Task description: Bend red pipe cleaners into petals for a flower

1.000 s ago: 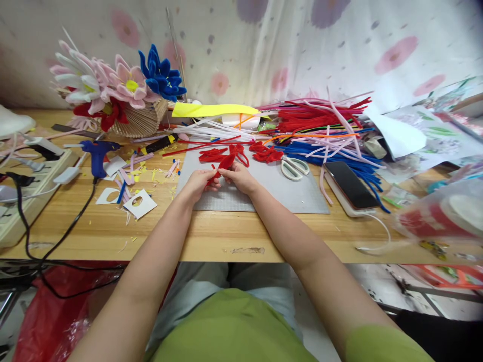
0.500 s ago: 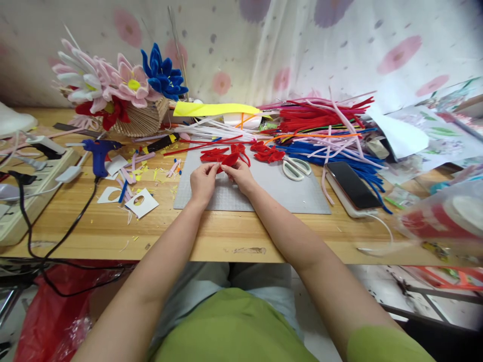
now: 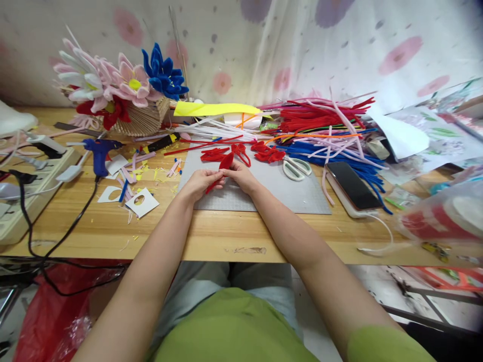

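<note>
Both of your hands meet over the near-left part of the grey cutting mat (image 3: 271, 193): your left hand (image 3: 199, 182) and right hand (image 3: 241, 177) each pinch the red pipe-cleaner petal (image 3: 225, 162), raised so the fingertips can work it. At ten o'clock lies the blue glue gun (image 3: 98, 151), its cord trailing toward the desk (image 3: 211, 236) edge. At two o'clock, scissors (image 3: 296, 168) and a phone (image 3: 351, 185) hem you in; nearer mat lies open.

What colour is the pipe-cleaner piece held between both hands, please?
Red, seen clearly in the head view: the pipe-cleaner piece is pinched between the left hand and right hand.
</note>
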`<state>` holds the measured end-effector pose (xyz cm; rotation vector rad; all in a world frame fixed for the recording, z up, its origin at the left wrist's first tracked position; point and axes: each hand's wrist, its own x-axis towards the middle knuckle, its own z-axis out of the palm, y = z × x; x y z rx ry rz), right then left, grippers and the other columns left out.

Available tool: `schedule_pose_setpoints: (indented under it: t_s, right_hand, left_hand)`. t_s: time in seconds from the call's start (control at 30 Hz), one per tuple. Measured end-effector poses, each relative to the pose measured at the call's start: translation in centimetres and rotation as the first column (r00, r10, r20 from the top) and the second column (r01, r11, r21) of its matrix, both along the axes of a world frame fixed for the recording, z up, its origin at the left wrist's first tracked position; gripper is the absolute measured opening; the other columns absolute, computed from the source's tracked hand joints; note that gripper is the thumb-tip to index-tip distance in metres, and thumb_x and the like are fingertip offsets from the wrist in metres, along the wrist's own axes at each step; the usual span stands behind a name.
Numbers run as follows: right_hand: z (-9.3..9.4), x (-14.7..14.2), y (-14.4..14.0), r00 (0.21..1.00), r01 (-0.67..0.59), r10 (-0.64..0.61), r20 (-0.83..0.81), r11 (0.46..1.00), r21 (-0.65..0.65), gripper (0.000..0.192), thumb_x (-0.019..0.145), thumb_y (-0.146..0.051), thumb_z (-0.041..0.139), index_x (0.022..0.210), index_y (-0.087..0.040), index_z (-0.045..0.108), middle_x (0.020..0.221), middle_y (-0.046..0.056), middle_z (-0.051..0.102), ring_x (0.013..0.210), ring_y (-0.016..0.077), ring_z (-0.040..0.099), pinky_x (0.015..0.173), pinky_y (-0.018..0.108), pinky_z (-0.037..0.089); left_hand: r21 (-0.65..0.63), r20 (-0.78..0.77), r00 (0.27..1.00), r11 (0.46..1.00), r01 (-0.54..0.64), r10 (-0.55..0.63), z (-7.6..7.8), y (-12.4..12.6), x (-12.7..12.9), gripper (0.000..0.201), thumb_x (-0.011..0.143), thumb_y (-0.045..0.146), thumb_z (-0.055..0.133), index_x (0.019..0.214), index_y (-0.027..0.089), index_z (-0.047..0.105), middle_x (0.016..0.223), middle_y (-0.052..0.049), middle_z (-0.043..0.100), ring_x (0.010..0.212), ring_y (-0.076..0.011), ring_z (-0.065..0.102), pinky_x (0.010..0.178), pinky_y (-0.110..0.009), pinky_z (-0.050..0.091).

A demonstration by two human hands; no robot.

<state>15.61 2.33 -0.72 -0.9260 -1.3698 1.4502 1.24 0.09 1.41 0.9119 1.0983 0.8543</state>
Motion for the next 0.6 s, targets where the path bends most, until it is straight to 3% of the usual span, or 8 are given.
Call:
schedule_pose_setpoints:
  t_s: [0.1,0.17,0.27,0.37,0.6]
  right_hand:
    - [0.1,0.0,-0.1,0.999,-0.02,0.02,0.048,1.0,0.0,0.035,0.064,-0.048,0.066,0.074,-0.017,0.053,0.064,-0.004,0.049,0.057,0.0075,0.04,0.05,0.021,0.029]
    - [0.1,0.1,0.0,0.996,0.0,-0.003,0.086,1.0,0.03,0.035,0.07,-0.052,0.06,0.072,-0.018,0.05,0.062,-0.005,0.046,0.054,0.0072,0.036,0.049,0.021,0.027]
    - [-0.2,0.1,0.3,0.981,0.019,-0.051,0.187,0.985,0.172,0.031,0.072,-0.047,0.06,0.067,-0.017,0.051,0.062,-0.004,0.046,0.058,0.0082,0.038,0.055,0.022,0.031]
    - [-0.3,-0.1,0.4,0.96,0.025,-0.099,0.261,0.962,0.273,0.026,0.071,-0.039,0.063,0.064,-0.017,0.053,0.062,-0.004,0.048,0.06,0.009,0.038,0.061,0.024,0.033]
    - [0.1,0.0,-0.2,0.992,-0.015,-0.004,0.126,0.989,0.145,0.034,0.068,-0.047,0.066,0.066,-0.017,0.051,0.058,-0.005,0.046,0.054,0.0073,0.037,0.051,0.022,0.029]
  left_hand:
    - [-0.001,0.026,1.0,1.0,-0.005,0.005,0.0,0.1,-0.1,0.015,0.07,0.02,0.072,0.067,0.009,0.064,0.06,-0.003,0.062,0.055,-0.0071,0.058,0.056,-0.019,0.05]
    - [0.034,0.035,0.996,0.996,-0.082,0.081,-0.2,0.2,0.2,0.013,0.073,0.018,0.069,0.067,0.009,0.062,0.058,-0.001,0.06,0.052,-0.0059,0.056,0.055,-0.018,0.049]
    - [0.088,-0.001,0.976,0.973,-0.215,0.216,-0.7,0.5,0.6,0.014,0.075,0.019,0.066,0.067,0.01,0.059,0.054,0.002,0.056,0.049,-0.0054,0.053,0.05,-0.018,0.048]
    - [0.138,-0.068,0.956,0.952,-0.273,0.284,-1.1,0.7,0.9,0.017,0.075,0.023,0.065,0.067,0.011,0.057,0.054,0.002,0.056,0.049,-0.0072,0.054,0.049,-0.02,0.048]
    - [0.245,-0.084,0.936,0.917,-0.314,0.342,-1.3,0.7,1.2,0.021,0.068,0.028,0.07,0.068,0.013,0.055,0.055,0.001,0.06,0.052,-0.01,0.059,0.048,-0.019,0.045]
